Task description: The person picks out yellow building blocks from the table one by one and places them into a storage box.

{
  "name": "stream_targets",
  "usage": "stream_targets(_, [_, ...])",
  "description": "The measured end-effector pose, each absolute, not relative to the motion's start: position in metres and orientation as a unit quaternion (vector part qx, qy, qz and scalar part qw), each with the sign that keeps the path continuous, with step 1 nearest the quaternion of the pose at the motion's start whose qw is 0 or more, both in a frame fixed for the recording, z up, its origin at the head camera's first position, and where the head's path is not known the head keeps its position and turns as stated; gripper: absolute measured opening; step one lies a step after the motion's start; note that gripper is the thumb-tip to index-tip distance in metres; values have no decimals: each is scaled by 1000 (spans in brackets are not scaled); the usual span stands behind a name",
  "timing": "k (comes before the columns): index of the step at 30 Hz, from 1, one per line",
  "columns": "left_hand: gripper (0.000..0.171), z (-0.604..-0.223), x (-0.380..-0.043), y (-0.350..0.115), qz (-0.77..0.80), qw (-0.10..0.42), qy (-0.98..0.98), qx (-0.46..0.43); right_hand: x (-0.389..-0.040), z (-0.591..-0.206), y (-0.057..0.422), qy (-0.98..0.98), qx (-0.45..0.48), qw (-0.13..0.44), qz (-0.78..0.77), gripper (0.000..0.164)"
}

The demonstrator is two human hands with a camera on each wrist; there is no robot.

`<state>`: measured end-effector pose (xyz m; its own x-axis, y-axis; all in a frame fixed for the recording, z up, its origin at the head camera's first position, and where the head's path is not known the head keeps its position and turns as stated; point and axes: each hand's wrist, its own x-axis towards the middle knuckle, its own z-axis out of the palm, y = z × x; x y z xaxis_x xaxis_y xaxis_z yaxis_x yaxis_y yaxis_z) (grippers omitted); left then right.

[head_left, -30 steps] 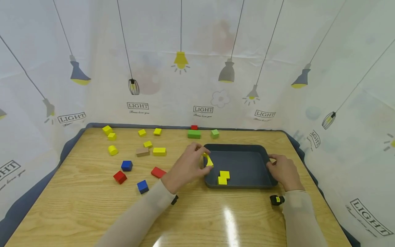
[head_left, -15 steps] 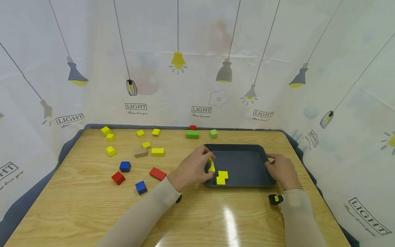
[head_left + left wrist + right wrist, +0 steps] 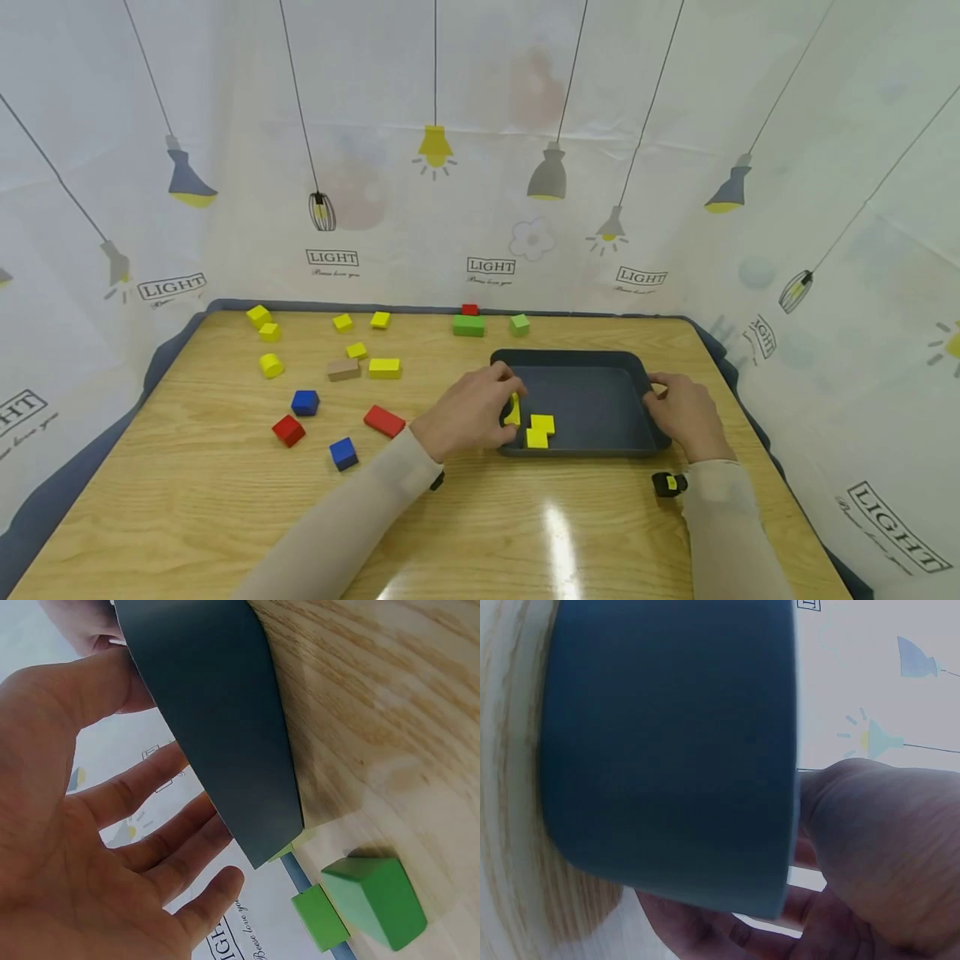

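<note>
1. The left hand (image 3: 468, 414) pinches a yellow block (image 3: 514, 411) inside the tray (image 3: 592, 408) at its left end; a low, gentle release would probably suit it.
2. The right hand (image 3: 686, 415) grips the tray's right end and should brace it.
3. Opening fingers should avoid nudging the paired yellow cuboids (image 3: 542, 425) just beside.

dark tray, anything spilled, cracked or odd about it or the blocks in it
Nothing stands out: the dark tray shows no visible crack or spill, and two yellow blocks inside look intact. The left hand partly hides the tray's left side.
</note>
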<state>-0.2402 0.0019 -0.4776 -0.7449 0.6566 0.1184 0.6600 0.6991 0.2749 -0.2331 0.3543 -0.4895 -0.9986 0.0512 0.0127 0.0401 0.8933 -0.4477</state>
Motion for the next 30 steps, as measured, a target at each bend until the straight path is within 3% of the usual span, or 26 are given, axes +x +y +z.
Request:
stream_targets(8, [49, -481, -242, 1, -147, 5, -920, -364, -233, -490, 355, -973, -12, 16, 228, 43])
stream_targets(30, [47, -477, -251, -30, -169, 97, -935, -296, -232, -487, 351, -975, -16, 9, 223, 45])
